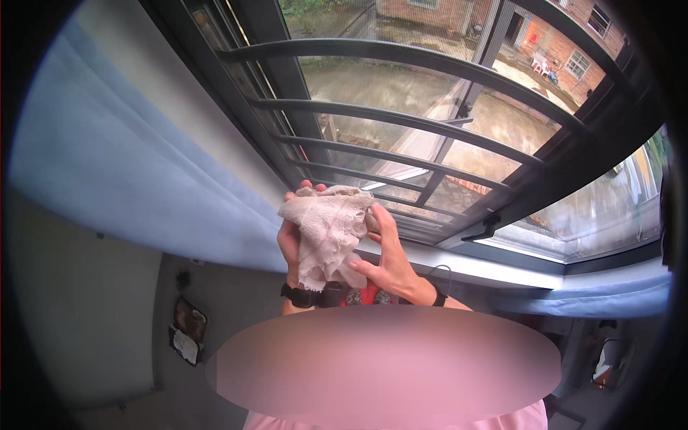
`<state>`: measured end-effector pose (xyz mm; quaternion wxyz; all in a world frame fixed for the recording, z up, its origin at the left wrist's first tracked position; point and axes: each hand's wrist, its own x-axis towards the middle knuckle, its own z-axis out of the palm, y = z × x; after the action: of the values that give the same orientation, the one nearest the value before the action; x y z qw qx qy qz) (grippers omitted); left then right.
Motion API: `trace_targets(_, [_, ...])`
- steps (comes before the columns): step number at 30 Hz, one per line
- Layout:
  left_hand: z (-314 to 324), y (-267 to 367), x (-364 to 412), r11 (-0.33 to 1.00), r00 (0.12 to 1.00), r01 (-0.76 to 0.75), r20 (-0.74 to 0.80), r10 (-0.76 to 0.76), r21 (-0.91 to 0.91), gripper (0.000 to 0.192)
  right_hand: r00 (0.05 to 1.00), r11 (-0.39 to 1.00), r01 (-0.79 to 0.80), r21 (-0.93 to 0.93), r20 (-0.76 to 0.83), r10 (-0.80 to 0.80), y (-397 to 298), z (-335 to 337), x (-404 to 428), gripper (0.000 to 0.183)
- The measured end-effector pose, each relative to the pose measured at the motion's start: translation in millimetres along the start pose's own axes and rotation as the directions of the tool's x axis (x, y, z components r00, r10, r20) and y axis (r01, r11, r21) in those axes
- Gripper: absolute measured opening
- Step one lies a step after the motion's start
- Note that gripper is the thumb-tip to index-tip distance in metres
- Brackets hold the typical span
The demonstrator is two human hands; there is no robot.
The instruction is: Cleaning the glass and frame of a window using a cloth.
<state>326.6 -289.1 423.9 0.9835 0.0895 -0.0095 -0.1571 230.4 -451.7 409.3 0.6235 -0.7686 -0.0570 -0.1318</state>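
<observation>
A worn, pale pink terry cloth rag [330, 231] with frayed edges lies crumpled over my left hand [290, 242]. That hand supports it from the left and beneath, its fingertips showing above the cloth's far edge. My right hand [395, 263] is at the cloth's right side, fingers spread and curved, with the thumb and index finger touching or nearly touching its edge. Both hands are in front of a dark metal window grille [387, 115]. A dark band is on each wrist.
Beyond the grille is a dark-framed window with a handle [484, 230] at its lower right. A white sill [484, 267] runs below. Blue curtains [134, 161] hang at the left, with another blue curtain [591, 295] at the right. An open container [188, 330] sits on the floor.
</observation>
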Motion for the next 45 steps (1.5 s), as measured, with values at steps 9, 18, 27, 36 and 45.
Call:
trace_targets(9, [1.1, 9.5, -2.7, 0.994, 0.999, -0.004, 0.035, 0.0, 0.112, 0.035, 0.954, 0.984, -0.152, 0.087, 0.273, 0.124, 8.0, 14.1, -3.8, 0.033])
trace_targets(18, [-47.7, 19.9, -27.2, 0.798, 0.926, 0.366, -0.098, -0.365, 0.479, 0.058, 0.922, 0.479, -0.379, 0.792, 0.28, 0.266, -17.0, -22.5, 42.2, 0.018])
trace_targets(27, [-58.3, 30.3, -36.0, -0.235, 0.987, 0.034, -0.069, -0.145, 0.971, 0.047, 0.867, 0.464, -0.466, 0.754, 0.285, 0.409, -7.5, -12.5, 33.8, 0.015])
trace_targets(36, [-53.2, 64.9, -53.2, 0.777, 0.968, 0.224, -0.043, -0.247, 0.589, 0.054, 0.773, 0.559, -0.522, 0.644, 0.08, 0.63, 31.4, -4.3, 27.3, 0.036])
trace_targets(45, [-41.7, 88.5, -59.8, 0.721, 0.982, 0.185, -0.101, -0.159, 0.667, 0.049, 0.809, 0.707, -0.588, 0.393, 0.273, 0.52, 54.4, -2.3, 22.2, 0.021])
